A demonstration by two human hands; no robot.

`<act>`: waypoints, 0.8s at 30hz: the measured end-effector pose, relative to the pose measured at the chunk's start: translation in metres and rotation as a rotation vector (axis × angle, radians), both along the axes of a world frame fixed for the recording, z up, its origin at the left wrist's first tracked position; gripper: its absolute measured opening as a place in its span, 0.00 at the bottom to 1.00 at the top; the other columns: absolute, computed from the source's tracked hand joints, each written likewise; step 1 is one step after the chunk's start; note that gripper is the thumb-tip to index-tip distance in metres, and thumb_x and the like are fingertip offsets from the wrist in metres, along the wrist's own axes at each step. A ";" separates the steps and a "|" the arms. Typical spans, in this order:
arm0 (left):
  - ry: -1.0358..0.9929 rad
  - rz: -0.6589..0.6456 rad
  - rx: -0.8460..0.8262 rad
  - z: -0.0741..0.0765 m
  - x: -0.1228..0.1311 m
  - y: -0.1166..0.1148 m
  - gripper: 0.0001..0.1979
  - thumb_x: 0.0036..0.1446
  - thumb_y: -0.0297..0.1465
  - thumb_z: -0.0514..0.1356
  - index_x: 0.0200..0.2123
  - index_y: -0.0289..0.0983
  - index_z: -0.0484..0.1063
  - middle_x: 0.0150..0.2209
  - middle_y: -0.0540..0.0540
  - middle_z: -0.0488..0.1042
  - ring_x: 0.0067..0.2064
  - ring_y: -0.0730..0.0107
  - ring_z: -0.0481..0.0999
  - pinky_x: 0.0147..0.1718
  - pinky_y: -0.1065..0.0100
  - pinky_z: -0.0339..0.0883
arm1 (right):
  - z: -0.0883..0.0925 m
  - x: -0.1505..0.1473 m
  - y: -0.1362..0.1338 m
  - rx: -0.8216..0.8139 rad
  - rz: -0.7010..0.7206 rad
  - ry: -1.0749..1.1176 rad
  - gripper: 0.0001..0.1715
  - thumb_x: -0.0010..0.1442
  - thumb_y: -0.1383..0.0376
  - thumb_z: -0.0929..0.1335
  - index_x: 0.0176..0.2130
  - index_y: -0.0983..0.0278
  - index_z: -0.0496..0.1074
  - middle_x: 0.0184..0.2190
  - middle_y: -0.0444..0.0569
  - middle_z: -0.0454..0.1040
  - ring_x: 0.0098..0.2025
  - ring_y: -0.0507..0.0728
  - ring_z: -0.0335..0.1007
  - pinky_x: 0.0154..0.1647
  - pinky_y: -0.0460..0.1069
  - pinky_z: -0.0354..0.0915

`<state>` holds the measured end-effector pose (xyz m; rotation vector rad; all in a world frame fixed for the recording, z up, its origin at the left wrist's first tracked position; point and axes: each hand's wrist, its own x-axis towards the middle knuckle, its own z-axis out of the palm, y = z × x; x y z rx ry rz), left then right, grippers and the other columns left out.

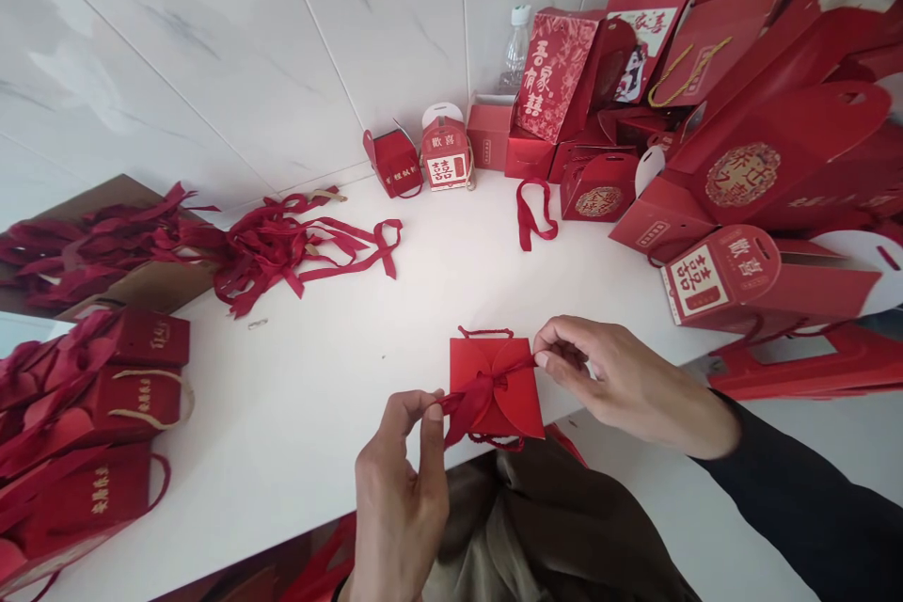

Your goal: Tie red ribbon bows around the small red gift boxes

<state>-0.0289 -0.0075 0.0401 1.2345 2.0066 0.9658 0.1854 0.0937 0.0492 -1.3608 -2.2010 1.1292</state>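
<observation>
A small red gift box (502, 409) sits at the table's near edge, its curved top flaps folded in and a cord handle on the far and near sides. Across its top runs a dark red ribbon (471, 403), crossed or knotted near the middle. My left hand (405, 480) pinches the ribbon at the box's left side between thumb and fingertips. On the right, my right hand (599, 376) pinches the other end of the ribbon beside the box's far right corner. Between the two hands the ribbon looks fairly taut.
Loose red ribbons (275, 249) lie at the left back, beside a cardboard box (151, 287) full of ribbons. Ribbon-topped red boxes (145, 400) line the left edge. Many red gift boxes (599, 188) pile up at right. A single ribbon (526, 221) and a plastic bottle (515, 47) are at the back.
</observation>
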 end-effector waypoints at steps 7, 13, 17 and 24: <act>-0.149 0.020 -0.047 -0.001 -0.003 0.001 0.17 0.63 0.48 0.56 0.34 0.40 0.69 0.30 0.49 0.71 0.32 0.69 0.70 0.24 0.71 0.55 | -0.006 0.003 0.000 0.029 0.015 -0.014 0.10 0.69 0.63 0.61 0.35 0.60 0.68 0.29 0.44 0.72 0.28 0.54 0.65 0.29 0.50 0.62; -0.047 -0.025 0.104 0.000 -0.004 0.002 0.11 0.64 0.42 0.57 0.38 0.40 0.71 0.36 0.47 0.74 0.40 0.64 0.74 0.31 0.69 0.66 | 0.005 -0.011 -0.010 0.264 0.009 0.082 0.15 0.69 0.61 0.64 0.54 0.61 0.67 0.50 0.53 0.71 0.52 0.60 0.68 0.53 0.57 0.66; 0.162 -0.194 0.311 -0.004 -0.006 0.003 0.03 0.63 0.33 0.60 0.38 0.40 0.71 0.39 0.46 0.73 0.41 0.66 0.74 0.38 0.67 0.70 | 0.005 -0.043 -0.006 0.297 0.055 0.077 0.13 0.67 0.59 0.69 0.49 0.62 0.71 0.47 0.52 0.72 0.49 0.62 0.69 0.53 0.60 0.65; 0.202 -0.266 0.329 -0.010 -0.006 -0.005 0.03 0.63 0.27 0.59 0.37 0.40 0.71 0.40 0.46 0.73 0.42 0.66 0.75 0.38 0.68 0.71 | -0.004 -0.047 0.005 0.278 -0.087 0.128 0.05 0.69 0.64 0.65 0.45 0.62 0.69 0.41 0.50 0.73 0.43 0.59 0.70 0.47 0.57 0.66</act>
